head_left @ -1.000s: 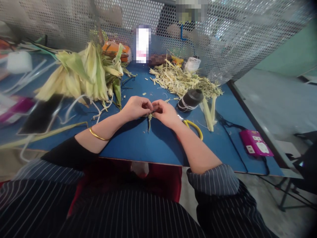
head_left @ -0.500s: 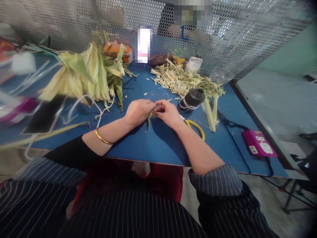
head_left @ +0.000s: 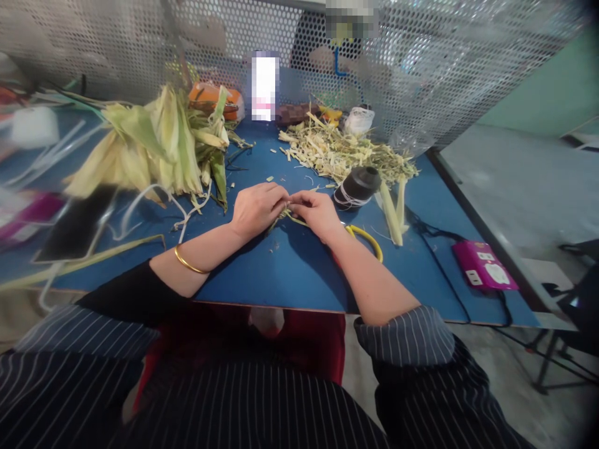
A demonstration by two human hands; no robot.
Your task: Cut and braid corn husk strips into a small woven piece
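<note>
My left hand (head_left: 259,209) is closed over a small piece of twisted corn husk (head_left: 284,214), low over the blue table. My right hand (head_left: 318,215) meets it fingertip to fingertip, pinching a thin strand of the same husk. The fingers hide most of the piece. Just right of my right hand lie yellow-handled scissors (head_left: 367,240), partly under the wrist. Behind them a black thread cone (head_left: 358,187) with white thread round it leans on its side. Two pale husk strips (head_left: 392,212) lie right of the cone.
A bundle of corn husks (head_left: 159,146) lies at the back left, beside a dark phone (head_left: 77,227) and white cord (head_left: 140,199). Husk scraps (head_left: 337,146) are heaped at the back, before a perforated metal screen (head_left: 262,25). A purple power box (head_left: 484,265) with black cable sits right.
The husk piece between my hands has turned: its end pointed down toward me before, and now a strand runs across to my right fingers. The view has shifted slightly.
</note>
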